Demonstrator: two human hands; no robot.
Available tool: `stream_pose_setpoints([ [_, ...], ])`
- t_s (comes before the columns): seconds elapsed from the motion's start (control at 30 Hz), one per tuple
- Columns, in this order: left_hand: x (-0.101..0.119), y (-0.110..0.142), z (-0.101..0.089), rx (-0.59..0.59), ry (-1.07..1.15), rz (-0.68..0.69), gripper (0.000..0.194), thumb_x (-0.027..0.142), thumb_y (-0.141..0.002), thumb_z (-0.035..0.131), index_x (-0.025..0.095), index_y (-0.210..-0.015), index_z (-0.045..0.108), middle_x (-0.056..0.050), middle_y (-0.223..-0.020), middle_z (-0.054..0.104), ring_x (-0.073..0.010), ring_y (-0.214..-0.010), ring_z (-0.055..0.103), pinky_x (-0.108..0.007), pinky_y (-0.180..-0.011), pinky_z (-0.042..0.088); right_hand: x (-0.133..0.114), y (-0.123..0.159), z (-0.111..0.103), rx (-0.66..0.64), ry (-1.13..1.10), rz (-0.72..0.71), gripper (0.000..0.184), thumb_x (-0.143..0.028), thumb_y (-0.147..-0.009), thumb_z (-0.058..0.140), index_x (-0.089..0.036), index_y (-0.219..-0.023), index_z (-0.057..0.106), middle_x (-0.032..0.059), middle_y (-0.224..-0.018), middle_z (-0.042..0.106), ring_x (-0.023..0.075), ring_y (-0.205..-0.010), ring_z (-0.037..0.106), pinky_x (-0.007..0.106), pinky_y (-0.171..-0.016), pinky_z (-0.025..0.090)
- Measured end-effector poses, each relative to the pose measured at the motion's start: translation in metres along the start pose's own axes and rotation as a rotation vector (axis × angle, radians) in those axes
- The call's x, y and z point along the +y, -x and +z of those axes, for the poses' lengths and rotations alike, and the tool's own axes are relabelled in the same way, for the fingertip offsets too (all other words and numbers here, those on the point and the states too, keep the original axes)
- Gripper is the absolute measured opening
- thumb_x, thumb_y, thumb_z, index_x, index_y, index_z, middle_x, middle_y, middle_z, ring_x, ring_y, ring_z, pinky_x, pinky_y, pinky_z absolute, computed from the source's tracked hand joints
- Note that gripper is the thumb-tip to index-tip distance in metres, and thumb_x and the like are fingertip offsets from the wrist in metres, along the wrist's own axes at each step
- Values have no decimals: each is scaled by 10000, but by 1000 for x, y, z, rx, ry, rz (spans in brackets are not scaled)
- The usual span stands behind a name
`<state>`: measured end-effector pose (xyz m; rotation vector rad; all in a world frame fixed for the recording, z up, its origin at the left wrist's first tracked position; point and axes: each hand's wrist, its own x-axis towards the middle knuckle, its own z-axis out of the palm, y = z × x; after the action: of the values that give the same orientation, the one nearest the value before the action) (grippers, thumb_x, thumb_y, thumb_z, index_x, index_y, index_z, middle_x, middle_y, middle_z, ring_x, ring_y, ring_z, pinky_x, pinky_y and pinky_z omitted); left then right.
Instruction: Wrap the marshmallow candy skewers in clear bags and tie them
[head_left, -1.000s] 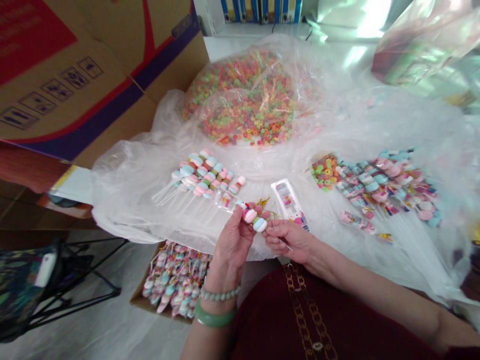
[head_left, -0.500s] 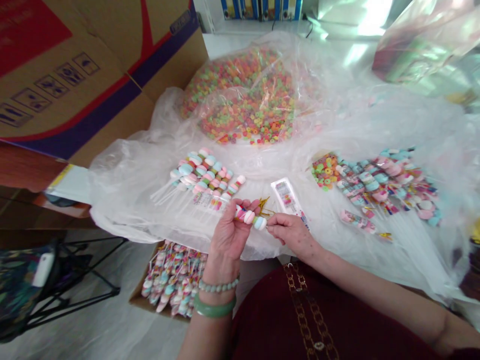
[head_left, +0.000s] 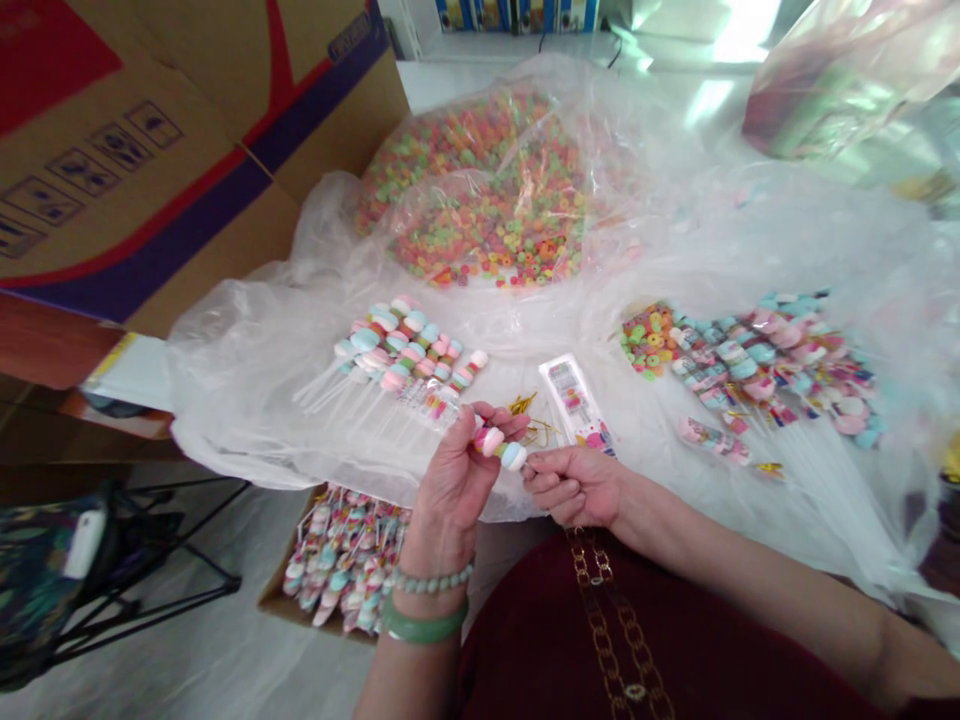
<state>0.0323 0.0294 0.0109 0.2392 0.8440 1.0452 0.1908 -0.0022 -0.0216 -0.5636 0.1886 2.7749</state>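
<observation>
A marshmallow skewer (head_left: pixel 491 440) in pink, white and pale blue lies across the fingers of my left hand (head_left: pixel 461 465), which is curled around it. Beyond those fingers a clear printed bag (head_left: pixel 435 400) shows; whether the skewer is inside it I cannot tell. At the skewer's near end, my right hand (head_left: pixel 570 482) pinches what seems to be its stick, mostly hidden by the fingers. Gold twist ties (head_left: pixel 523 403) lie just past my hands. A stack of printed bags (head_left: pixel 574 400) lies beside them. Unwrapped marshmallow skewers (head_left: pixel 409 340) rest to the left, white sticks toward me.
A large clear bag of colourful ring candies (head_left: pixel 487 190) lies at the back. Wrapped skewers (head_left: pixel 772 360) and loose ring candies (head_left: pixel 649 335) are on the right. A big carton (head_left: pixel 202 230) stands at left. Below the table edge, a box (head_left: pixel 279 592) holds many wrapped skewers.
My right hand has shifted slightly left and down, along with the skewer's near end. The clear printed bag now shows higher, closer to my left fingers.
</observation>
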Motion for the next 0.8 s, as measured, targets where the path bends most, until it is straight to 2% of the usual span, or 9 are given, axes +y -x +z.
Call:
stream_pose_setpoints([
  [0.1,0,2,1,-3,-22,-19,190,332,-774,713,153,-752,653,-30,-720,664,-194,-769,679,-389,-903,507,9,-5,10,128,143,-159,146,-168,-813,577,-169,-729,458,-103,-487,328,23,-363,203,124,-356,117],
  [0.2,1,1,-2,44,7,-34,181,336,-786,698,161,-773,657,-39,-782,682,-216,-826,682,-417,-914,500,16,-9,17,437,456,-538,109,-207,-750,612,-174,-711,516,-88,-483,392,40,-387,241,176,-382,136],
  [0.27,0,0,-5,83,49,-16,190,355,-806,674,165,-812,661,-54,-869,697,-231,-886,678,-434,-912,501,17,-8,20,579,702,-707,89,-232,-742,605,-171,-695,561,-70,-513,439,54,-435,300,196,-423,198],
  [0.4,-1,-4,-7,163,122,49,184,364,-841,630,181,-831,653,-34,-874,694,-236,-931,670,-449,-893,511,18,-7,19,652,1175,-799,54,-176,-731,583,-189,-725,634,-35,-646,544,103,-608,461,235,-592,344],
  [0.53,1,-2,-3,198,190,80,184,349,-867,600,183,-795,636,-21,-795,682,-234,-950,669,-461,-914,499,25,-6,17,760,1513,-1036,135,-176,-811,532,-212,-815,662,23,-836,622,171,-828,541,310,-790,385],
  [0.6,4,-1,-1,194,223,61,220,369,-882,574,178,-790,633,-27,-778,682,-240,-962,667,-466,-927,491,27,-5,19,772,1494,-1069,133,-197,-829,527,-203,-781,651,36,-820,613,174,-825,536,311,-781,391],
  [0.63,5,0,-1,185,232,45,243,385,-887,560,175,-791,633,-30,-776,683,-242,-963,667,-466,-933,487,26,-5,20,750,1420,-1035,120,-203,-819,543,-195,-746,638,30,-779,599,161,-780,531,294,-735,398],
  [0.7,8,1,-2,157,234,11,278,418,-889,546,170,-796,632,-30,-773,682,-234,-942,670,-461,-940,484,23,-5,22,653,1136,-872,84,-213,-784,579,-182,-712,610,-3,-653,544,116,-610,481,238,-573,372],
  [0.8,11,2,-5,110,212,11,264,431,-860,588,176,-807,630,-11,-765,677,-205,-884,676,-441,-937,488,16,-6,20,391,601,-505,51,-201,-746,605,-153,-746,586,-72,-492,411,46,-395,269,176,-388,194],
])
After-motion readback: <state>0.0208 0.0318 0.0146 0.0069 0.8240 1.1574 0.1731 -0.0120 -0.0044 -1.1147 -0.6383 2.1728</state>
